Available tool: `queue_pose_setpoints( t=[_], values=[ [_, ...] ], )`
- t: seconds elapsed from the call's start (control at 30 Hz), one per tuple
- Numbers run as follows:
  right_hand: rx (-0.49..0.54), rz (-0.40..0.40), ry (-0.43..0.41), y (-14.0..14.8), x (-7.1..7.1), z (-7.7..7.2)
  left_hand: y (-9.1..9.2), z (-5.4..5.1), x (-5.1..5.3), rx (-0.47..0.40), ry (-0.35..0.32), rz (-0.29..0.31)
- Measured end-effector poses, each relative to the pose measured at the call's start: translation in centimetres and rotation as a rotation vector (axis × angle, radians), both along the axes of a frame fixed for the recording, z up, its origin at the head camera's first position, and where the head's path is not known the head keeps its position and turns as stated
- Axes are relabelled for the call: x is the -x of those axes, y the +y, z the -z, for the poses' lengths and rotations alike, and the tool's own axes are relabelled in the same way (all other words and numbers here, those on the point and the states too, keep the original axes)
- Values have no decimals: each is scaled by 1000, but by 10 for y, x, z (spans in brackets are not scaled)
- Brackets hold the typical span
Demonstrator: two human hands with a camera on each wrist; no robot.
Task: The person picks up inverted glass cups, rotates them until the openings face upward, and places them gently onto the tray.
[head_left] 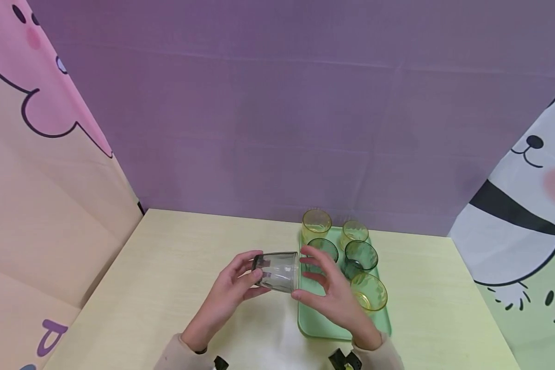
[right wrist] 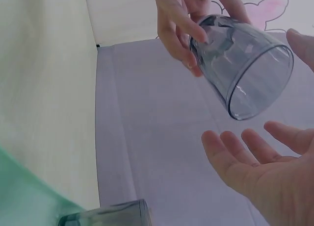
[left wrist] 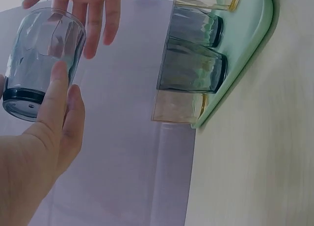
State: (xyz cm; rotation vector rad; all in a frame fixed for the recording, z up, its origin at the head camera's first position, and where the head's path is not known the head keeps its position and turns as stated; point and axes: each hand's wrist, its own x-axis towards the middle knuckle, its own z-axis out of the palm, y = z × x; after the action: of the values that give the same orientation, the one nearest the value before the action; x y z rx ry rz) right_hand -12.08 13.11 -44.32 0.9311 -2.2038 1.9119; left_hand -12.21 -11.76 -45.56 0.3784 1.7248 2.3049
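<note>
A clear grey drinking glass (head_left: 277,272) lies sideways in the air above the table, its mouth to the right. My left hand (head_left: 228,290) grips it round the base end, thumb on the near side. Facing the rim is my right hand (head_left: 333,298), its fingers spread and loosely bent. In the right wrist view a gap shows between those fingertips (right wrist: 211,140) and the glass's rim. The left wrist view has the thick dark base of the glass (left wrist: 37,71) pointing down toward the left palm.
On the right stands a pale green tray (head_left: 321,326) bearing several tumblers. Two yellow glasses, one a yellow glass (head_left: 316,221), are at its back; two dark green glasses, including a dark glass (head_left: 361,257), come before them. Another yellow glass (head_left: 370,293) is nearer. A purple cloth (head_left: 277,128) hangs behind the table.
</note>
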Motion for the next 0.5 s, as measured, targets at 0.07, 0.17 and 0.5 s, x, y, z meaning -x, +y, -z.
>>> queue_pose_setpoints(
  t=[0.07,0.17,0.5],
  values=[
    [4,-5,-7,-2,1,0,1,0,0,0,-1,0],
    [8,-15,5,-5,1,-1,3,0,-1,4,-6,4],
    [-3,1,-5,-8,-1,-2,5,1,-1,17,-8,14]
  ],
)
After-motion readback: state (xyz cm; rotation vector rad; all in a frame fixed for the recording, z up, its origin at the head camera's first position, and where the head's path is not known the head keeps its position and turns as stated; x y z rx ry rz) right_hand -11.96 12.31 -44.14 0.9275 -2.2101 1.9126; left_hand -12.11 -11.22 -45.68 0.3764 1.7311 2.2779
